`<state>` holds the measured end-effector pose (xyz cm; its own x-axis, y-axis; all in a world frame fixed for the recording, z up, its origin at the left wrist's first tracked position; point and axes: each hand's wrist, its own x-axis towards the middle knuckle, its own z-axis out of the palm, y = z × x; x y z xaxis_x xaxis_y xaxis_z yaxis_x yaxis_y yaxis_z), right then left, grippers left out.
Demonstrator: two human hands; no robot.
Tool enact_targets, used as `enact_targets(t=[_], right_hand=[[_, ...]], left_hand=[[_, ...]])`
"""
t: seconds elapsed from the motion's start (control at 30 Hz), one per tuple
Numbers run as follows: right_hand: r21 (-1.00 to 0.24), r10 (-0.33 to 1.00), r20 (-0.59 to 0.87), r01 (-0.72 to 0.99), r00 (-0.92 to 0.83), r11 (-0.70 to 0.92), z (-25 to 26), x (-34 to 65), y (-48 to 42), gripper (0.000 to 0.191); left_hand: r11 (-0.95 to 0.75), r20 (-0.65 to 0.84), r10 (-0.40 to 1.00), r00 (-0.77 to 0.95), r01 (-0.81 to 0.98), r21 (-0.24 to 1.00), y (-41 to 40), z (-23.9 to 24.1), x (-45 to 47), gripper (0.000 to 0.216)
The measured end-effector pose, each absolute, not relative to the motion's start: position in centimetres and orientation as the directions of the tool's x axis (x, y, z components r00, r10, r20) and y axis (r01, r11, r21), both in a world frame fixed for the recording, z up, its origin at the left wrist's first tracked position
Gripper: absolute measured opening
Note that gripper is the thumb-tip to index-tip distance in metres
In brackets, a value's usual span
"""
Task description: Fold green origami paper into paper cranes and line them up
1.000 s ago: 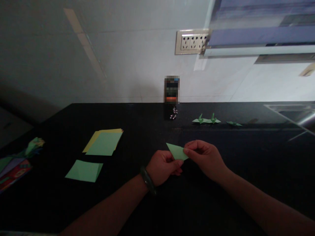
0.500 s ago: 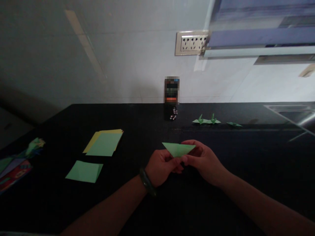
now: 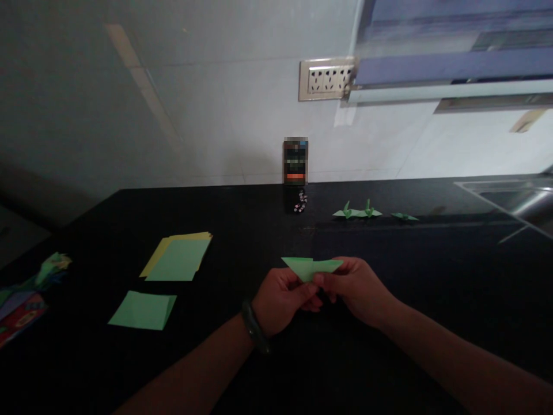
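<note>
A green sheet of folded paper (image 3: 306, 268), roughly a triangle with its point down, is held between both hands above the dark countertop. My left hand (image 3: 281, 300) pinches it from the lower left, and a dark bangle (image 3: 254, 327) circles that wrist. From the right, my right hand (image 3: 356, 291) grips the paper, thumb on its front face and fingers behind. The lower tip is partly covered by the thumbs. Farther back on the right, folded green paper cranes (image 3: 358, 212) stand beside a flatter dark green folded piece (image 3: 405, 217).
To the left lie a stack of green and yellow paper sheets (image 3: 178, 259) and a creased green sheet (image 3: 143, 311). Colourful paper items (image 3: 54, 270) sit at the far left. A phone (image 3: 296, 162) leans on the wall behind a beaded string (image 3: 300, 203). A sink edge (image 3: 488, 199) shows at right.
The right hand's fingers have shifted on the paper, its thumb moving toward the middle, and the top edge now shows a step. The whole view has shifted slightly.
</note>
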<state>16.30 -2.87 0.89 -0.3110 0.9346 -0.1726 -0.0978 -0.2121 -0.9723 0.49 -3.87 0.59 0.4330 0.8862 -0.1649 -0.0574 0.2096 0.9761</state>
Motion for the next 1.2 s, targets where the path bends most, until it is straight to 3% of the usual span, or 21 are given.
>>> enact_targets(t=[0.6, 0.93, 1.03, 1.1, 1.2], right_hand=[[-0.958, 0.922, -0.241, -0.077, -0.302, -0.276, 0.7, 16.6, -2.7, 0.023], [-0.969, 0.986, -0.162, -0.185, -0.032, -0.165, 2.3, 18.5, -1.4, 0.036], [-0.989, 0.978, -0.107, -0.079, -0.181, -0.123, 2.1, 18.2, -2.0, 0.038], [-0.991, 0.949, -0.136, 0.051, -0.285, -0.127, 1.9, 17.7, -2.6, 0.031], [-0.972, 0.931, -0.199, 0.179, -0.307, -0.149, 1.4, 17.2, -3.0, 0.026]], left_hand=[[0.297, -0.251, 0.861, 0.442, -0.038, 0.954, -3.9, 0.2, 0.5, 0.023], [0.328, -0.283, 0.880, 0.381, -0.058, 0.943, -3.9, 1.2, 0.5, 0.021], [0.326, -0.281, 0.871, 0.403, -0.047, 0.944, -4.0, 1.1, 0.5, 0.021], [0.320, -0.274, 0.860, 0.430, -0.038, 0.946, -4.1, 0.9, 0.6, 0.021], [0.311, -0.263, 0.849, 0.458, -0.030, 0.950, -4.2, 0.6, 0.7, 0.021]])
